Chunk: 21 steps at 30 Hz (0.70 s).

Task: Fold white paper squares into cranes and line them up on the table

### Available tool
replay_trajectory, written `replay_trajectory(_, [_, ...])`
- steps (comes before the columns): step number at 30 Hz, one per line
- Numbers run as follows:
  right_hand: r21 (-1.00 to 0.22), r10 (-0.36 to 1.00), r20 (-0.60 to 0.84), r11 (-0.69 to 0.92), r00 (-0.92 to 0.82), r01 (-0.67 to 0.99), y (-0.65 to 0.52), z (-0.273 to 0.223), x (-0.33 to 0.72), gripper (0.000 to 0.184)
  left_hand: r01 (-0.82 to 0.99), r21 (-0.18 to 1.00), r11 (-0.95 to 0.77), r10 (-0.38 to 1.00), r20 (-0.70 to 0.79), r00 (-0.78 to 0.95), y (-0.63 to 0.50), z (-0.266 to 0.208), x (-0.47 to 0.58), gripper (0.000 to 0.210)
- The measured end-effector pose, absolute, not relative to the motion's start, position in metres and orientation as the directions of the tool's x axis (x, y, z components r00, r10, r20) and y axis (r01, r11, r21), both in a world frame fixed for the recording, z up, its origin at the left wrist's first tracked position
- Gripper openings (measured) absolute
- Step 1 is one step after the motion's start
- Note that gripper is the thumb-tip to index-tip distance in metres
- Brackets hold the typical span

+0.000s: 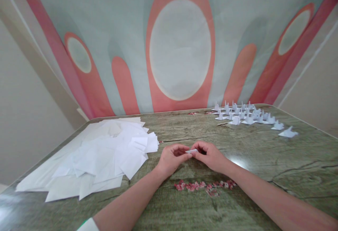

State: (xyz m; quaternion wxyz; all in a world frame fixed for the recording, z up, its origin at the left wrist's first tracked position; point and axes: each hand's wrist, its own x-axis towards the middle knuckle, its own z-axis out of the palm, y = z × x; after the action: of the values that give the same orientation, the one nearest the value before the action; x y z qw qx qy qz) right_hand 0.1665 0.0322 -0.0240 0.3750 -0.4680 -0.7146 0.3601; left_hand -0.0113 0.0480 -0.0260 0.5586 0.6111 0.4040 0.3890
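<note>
Between my two hands, above the middle of the table, is a small folded piece of white paper (192,151). My left hand (173,157) pinches its left end between thumb and fingers. On the other side, my right hand (210,156) grips the right end in the same way, its fingertips close to those of the left. Most of the paper is covered by the fingers, so its exact folded shape cannot be made out.
A wide heap of loose white paper sheets (97,153) spreads over the table's left side. Several folded white paper cranes (248,119) stand in rows at the back right. The wood-patterned table (264,153) carries a printed pink flower band. Behind it hangs a painted backdrop (182,48).
</note>
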Motion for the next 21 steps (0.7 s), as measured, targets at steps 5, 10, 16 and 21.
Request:
replay_trajectory(5, [-0.870, 0.932, 0.190, 0.306, -0.309, 0.387, 0.0307, -0.0222, 0.1655, 0.019, 0.049, 0.993, -0.105, 0.916, 0.078, 0.393, 0.0480, -0.0235, -0.0127, 0.021])
replay_trajectory(10, [-0.872, 0.921, 0.199, 0.323, -0.336, 0.369, 0.0314, -0.0205, 0.1650, 0.026, 0.029, 0.993, -0.115, 0.920, 0.095, 0.379, 0.0489, -0.0244, -0.0145, 0.021])
replay_trajectory(16, [-0.846, 0.920, 0.228, 0.349, -0.320, 0.403, 0.0304, -0.0208, 0.1651, 0.028, 0.040, 0.993, -0.113, 0.923, 0.090, 0.374, 0.0478, -0.0233, -0.0130, 0.022])
replay_trajectory(21, [-0.873, 0.935, 0.198, 0.304, -0.294, 0.381, 0.0323, -0.0213, 0.1652, 0.031, -0.013, 0.995, -0.098, 0.941, 0.097, 0.326, 0.0498, -0.0243, -0.0134, 0.020])
